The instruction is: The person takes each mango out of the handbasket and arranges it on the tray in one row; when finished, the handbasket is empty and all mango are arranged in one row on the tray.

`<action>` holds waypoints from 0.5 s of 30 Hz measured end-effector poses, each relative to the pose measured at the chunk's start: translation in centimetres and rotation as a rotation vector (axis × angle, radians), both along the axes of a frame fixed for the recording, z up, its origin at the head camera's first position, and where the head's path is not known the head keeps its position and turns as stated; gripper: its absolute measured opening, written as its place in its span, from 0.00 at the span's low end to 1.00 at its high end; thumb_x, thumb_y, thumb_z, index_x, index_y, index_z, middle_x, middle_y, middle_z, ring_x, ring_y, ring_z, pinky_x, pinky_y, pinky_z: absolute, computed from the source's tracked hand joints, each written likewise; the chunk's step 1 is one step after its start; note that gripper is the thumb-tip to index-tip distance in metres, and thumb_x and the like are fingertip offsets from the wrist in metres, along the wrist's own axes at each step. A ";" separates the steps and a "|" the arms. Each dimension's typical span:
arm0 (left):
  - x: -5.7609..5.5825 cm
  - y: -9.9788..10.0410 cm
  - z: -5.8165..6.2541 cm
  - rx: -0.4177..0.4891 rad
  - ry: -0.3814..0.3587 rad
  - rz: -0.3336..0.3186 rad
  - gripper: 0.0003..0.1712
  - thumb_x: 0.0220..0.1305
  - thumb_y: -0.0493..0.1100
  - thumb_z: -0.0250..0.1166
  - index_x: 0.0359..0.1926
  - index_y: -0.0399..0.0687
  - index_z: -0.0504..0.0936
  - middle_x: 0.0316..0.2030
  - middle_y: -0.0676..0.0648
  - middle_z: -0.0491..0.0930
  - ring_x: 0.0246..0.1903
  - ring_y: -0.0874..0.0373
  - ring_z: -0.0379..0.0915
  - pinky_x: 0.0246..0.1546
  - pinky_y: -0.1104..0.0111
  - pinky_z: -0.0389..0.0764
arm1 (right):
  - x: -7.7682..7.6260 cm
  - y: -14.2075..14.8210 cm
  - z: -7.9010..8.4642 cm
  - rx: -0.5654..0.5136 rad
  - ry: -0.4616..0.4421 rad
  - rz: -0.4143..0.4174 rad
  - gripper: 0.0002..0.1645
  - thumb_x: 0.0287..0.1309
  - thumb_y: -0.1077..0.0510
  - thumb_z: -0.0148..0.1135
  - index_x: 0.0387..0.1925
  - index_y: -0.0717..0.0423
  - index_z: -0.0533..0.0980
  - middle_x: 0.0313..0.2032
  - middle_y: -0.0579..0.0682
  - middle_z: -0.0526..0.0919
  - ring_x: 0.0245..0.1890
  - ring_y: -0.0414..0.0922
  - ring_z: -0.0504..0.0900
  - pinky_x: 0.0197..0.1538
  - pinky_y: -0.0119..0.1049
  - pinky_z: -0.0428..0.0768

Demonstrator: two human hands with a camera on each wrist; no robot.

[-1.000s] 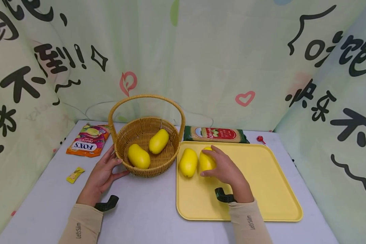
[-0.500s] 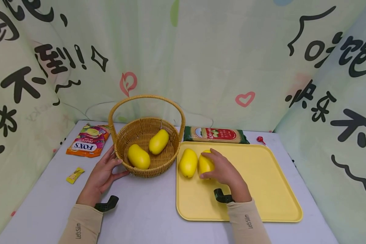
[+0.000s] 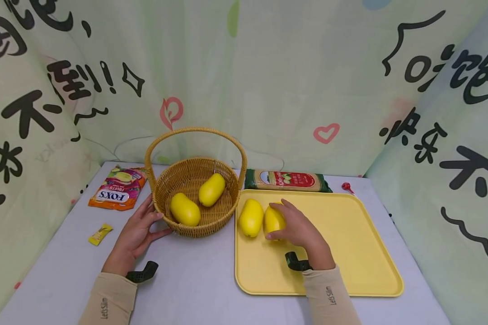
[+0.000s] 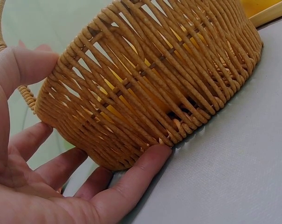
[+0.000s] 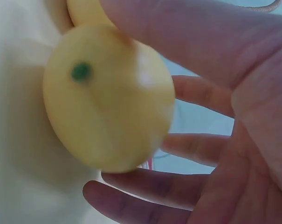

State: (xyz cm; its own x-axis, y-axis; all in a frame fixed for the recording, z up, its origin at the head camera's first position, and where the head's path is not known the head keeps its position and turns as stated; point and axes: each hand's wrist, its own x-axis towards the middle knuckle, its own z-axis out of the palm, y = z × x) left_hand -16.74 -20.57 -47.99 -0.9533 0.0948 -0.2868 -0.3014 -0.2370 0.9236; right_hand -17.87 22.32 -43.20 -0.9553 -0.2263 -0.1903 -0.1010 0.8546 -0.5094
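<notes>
R hand [image 3: 298, 228] curled round yellow fruit [image 3: 273, 220], approx. 10 o'clock of tray [image 3: 362, 248] ctr; tray contact unclear. 2nd fruit [image 3: 251, 218] just beside, 9 o'clock. Tray surface runs from R hand to edges at 3 & 5. L hand [image 3: 136, 232] spread wide, touching basket [image 3: 201, 231] at 8 o'clock. Desk [image 3: 195, 280] extends at basket's 6; its 3 o'clock edge near tray.

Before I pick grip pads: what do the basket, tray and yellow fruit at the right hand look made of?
Basket: wicker or plastic imitation, satin; ropy woven strands with gaps.
Tray: probably moulded plastic, fairly matte; uniform yellow, rounded raised rim.
Yellow fruit: maybe plastic or foam, smooth; even colour, soft highlight. Real skin possible.
</notes>
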 end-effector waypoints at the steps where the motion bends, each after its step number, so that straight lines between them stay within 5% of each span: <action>1: 0.0 0.0 0.0 0.000 -0.001 0.000 0.46 0.81 0.39 0.52 0.84 0.81 0.42 0.87 0.53 0.40 0.84 0.44 0.47 0.67 0.38 0.74 | 0.0 0.0 0.1 -0.003 -0.001 0.000 0.55 0.52 0.46 0.83 0.78 0.53 0.68 0.82 0.66 0.56 0.79 0.69 0.60 0.76 0.70 0.65; 15: 0.1 0.1 -0.1 -0.010 0.007 0.007 0.46 0.80 0.39 0.53 0.84 0.82 0.43 0.87 0.52 0.39 0.84 0.43 0.46 0.67 0.38 0.75 | 0.7 0.3 1.8 -0.044 -0.003 -0.025 0.56 0.54 0.41 0.80 0.79 0.51 0.65 0.82 0.65 0.55 0.80 0.68 0.58 0.78 0.70 0.62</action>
State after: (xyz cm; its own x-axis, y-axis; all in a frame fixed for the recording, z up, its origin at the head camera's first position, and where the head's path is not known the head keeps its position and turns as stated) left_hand -16.68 -20.48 -48.05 -0.9558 0.0855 -0.2814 -0.2937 -0.2293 0.9280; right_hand -17.16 22.65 -41.38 -0.9602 -0.2110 -0.1833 -0.0788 0.8336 -0.5467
